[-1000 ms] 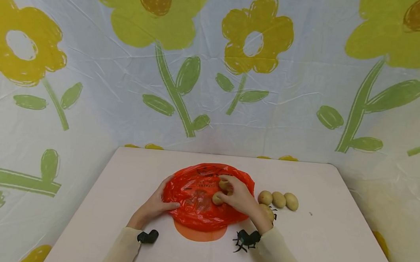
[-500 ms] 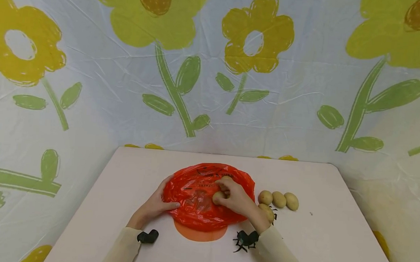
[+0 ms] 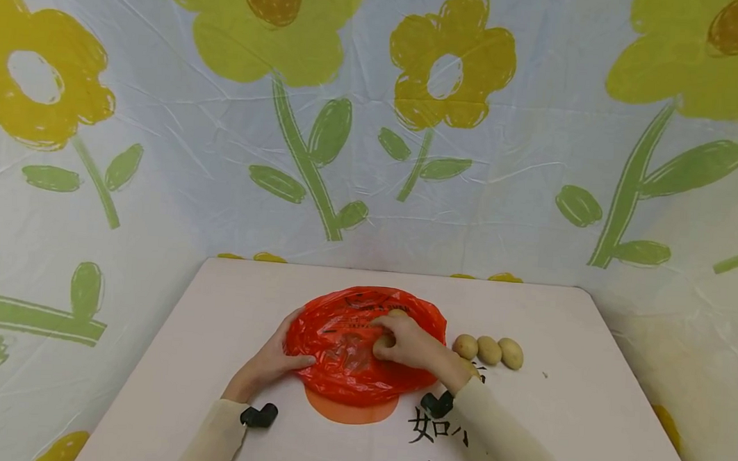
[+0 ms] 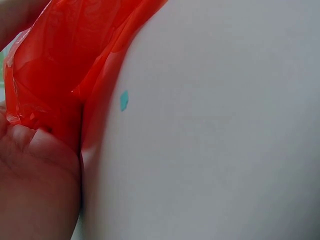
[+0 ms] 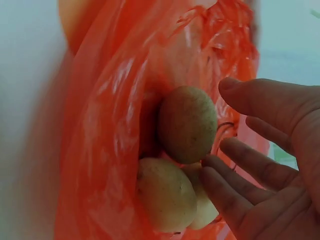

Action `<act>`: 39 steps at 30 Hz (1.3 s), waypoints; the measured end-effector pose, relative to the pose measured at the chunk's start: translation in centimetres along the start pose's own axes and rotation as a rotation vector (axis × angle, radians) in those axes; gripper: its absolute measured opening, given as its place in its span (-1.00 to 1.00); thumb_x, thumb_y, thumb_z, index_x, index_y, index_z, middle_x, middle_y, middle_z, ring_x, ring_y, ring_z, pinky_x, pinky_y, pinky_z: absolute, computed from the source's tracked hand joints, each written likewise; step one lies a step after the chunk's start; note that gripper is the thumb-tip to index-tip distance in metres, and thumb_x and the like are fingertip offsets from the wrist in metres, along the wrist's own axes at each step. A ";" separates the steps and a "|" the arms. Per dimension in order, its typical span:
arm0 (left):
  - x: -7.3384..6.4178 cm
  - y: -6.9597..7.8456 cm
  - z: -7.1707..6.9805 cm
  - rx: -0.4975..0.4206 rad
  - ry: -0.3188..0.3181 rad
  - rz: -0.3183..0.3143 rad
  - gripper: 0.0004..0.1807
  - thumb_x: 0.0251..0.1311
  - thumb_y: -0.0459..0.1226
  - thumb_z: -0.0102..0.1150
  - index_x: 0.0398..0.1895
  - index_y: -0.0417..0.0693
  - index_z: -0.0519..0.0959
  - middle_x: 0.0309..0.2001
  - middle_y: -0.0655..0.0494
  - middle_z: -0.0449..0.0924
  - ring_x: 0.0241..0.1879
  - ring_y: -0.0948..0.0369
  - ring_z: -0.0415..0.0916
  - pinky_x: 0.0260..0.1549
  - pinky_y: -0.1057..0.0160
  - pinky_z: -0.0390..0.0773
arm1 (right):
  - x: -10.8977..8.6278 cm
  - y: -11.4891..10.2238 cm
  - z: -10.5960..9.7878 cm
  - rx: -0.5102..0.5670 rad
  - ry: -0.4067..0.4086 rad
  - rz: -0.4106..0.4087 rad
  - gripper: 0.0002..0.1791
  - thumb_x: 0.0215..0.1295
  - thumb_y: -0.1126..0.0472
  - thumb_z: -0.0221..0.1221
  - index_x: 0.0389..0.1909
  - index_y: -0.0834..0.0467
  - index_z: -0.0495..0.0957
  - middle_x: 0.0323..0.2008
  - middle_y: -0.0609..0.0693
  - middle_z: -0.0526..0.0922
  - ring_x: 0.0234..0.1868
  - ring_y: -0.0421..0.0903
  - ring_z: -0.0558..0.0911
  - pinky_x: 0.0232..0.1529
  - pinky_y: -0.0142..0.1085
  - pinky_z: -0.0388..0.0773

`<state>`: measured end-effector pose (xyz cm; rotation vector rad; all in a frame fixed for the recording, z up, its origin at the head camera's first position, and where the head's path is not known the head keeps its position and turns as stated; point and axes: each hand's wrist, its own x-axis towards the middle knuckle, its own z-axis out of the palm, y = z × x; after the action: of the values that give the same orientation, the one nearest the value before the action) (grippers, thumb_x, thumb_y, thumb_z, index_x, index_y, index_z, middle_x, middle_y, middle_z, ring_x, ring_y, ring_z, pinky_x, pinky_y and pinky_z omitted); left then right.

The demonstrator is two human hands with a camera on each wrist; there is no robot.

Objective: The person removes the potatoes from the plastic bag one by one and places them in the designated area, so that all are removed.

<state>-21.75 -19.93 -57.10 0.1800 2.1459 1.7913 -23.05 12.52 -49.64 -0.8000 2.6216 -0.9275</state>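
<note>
A red plastic bag (image 3: pixel 336 378) lies spread open on the table, and potatoes rest inside it. On its left side my left hand (image 3: pixel 274 358) grips the rim, thumb over the inner edge and fingers around the outside. The right wrist view shows a potato (image 5: pixel 187 125) leaning on a second potato (image 5: pixel 166 195), with a third partly hidden behind. My right hand (image 5: pixel 295 205) reaches in beside them, thumb and fingers spread apart around empty space, fingertips right by the potatoes. From the head view, the back of that hand covers part of them.
Right of the bag, three potatoes (image 3: pixel 489 350) sit in a row on the white table (image 3: pixel 558 317). Another potato (image 3: pixel 469 368) is partly behind the right forearm. Black wrist cameras sit on both sleeves. Flower-printed cloth (image 3: pixel 508 210) encloses the table's back and sides.
My right hand has shifted slightly left and turned over the potatoes in the bag, its fingers loosening from the pinch around a potato. The left hand has stayed on the rim.
</note>
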 end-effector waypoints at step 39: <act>0.0 0.1 0.0 0.009 0.007 -0.021 0.20 0.03 -0.21 0.58 0.61 0.51 -0.03 0.63 0.17 0.02 0.56 -0.06 0.14 0.25 0.03 0.60 | 3.2 -1.6 0.6 -0.074 -0.224 -0.065 -0.57 0.31 0.35 0.31 0.20 0.08 0.64 0.09 -0.04 0.70 0.02 -0.11 0.59 0.17 -0.19 0.65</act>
<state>-21.78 -19.89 -56.99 0.1524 2.1532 1.7739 -24.73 9.38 -49.27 -0.9534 2.4602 -0.7143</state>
